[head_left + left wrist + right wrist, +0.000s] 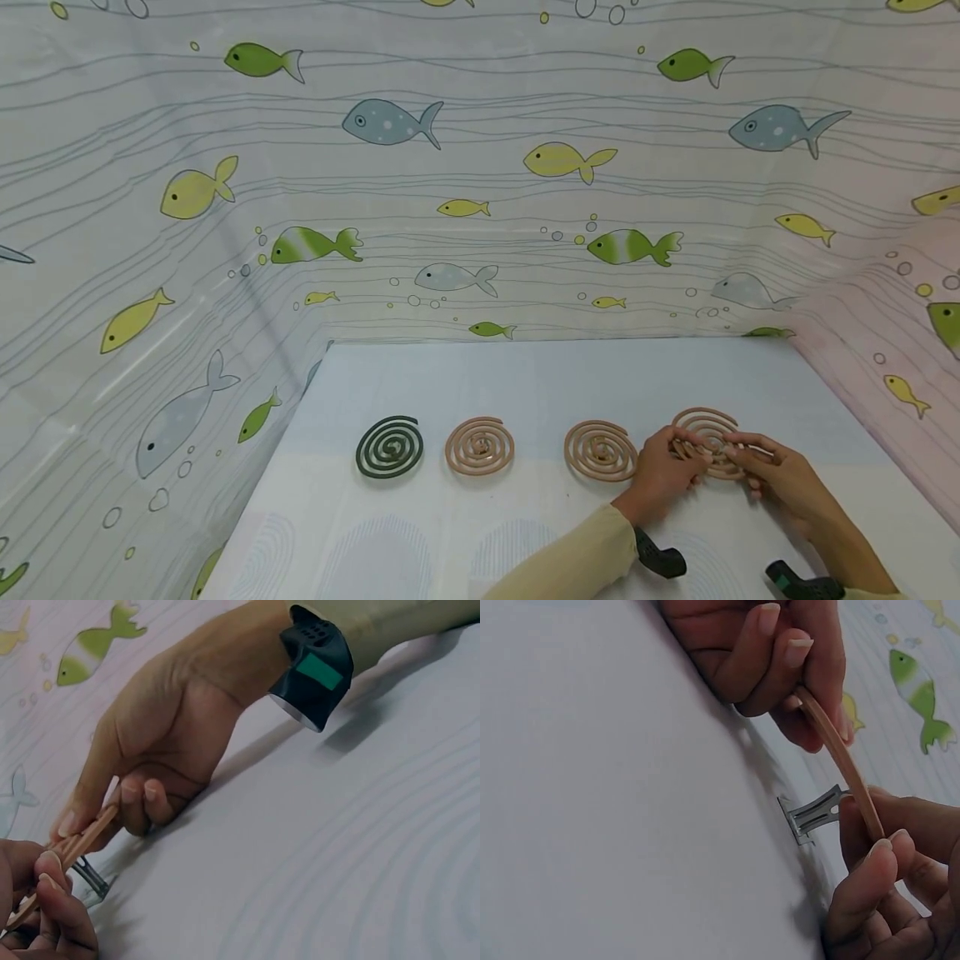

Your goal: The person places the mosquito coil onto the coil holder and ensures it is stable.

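Two hands hold a brown mosquito coil [705, 425] at the right of the table, tilted up in the wrist views. My left hand [663, 471] pinches its left side between thumb and fingers. On the opposite side, my right hand [787, 479] pinches the edge. A small grey metal stand [812, 814] shows under the coil, its slotted strip ending in a flat foot close over the white table. In the left wrist view the same metal stand [94, 879] is partly hidden behind the fingers.
To the left of the hands, a dark green coil [389, 447] and two brown coils [480, 447], [600, 451] lie in a row on the white table [525, 375]. Fish-printed curtains [465, 183] enclose the table at the back and sides. A dark camera [319, 667] is strapped to the right wrist.
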Tool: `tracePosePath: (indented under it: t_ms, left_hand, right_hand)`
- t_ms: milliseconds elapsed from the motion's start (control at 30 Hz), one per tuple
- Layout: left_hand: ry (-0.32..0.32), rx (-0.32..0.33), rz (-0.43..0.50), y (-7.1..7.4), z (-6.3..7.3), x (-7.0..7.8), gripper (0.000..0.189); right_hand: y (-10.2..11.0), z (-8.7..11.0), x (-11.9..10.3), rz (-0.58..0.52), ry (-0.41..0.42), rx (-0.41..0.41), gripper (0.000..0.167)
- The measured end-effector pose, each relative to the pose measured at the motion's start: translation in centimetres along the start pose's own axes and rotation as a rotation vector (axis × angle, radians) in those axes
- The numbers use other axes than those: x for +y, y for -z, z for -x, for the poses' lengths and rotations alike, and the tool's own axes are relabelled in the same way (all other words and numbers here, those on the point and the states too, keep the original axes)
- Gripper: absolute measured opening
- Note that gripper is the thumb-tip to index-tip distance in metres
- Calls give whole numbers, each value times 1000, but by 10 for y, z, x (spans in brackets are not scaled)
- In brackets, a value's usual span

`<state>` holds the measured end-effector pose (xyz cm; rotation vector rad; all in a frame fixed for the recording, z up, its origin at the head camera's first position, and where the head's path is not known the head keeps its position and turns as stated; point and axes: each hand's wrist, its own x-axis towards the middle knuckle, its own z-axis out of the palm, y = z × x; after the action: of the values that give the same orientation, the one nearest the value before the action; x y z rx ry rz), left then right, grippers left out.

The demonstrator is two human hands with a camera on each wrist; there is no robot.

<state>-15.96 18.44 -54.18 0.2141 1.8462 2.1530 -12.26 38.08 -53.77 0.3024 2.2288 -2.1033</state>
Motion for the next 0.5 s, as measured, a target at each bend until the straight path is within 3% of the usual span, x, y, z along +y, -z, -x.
tracePosePath:
  t_ms: [133,333,500]
  left_hand:
    - [5,16,-10,-1,0,1,21]
    - [-30,-20,-39,-1,-3,2,19]
    - [-1,8,-16,-3,-4,2,20]
  right_hand:
    - [0,0,0,3,-13,4,18]
    - [2,-1,-1,-8,4,9,17]
    - [2,-3,1,33,-8,11,16]
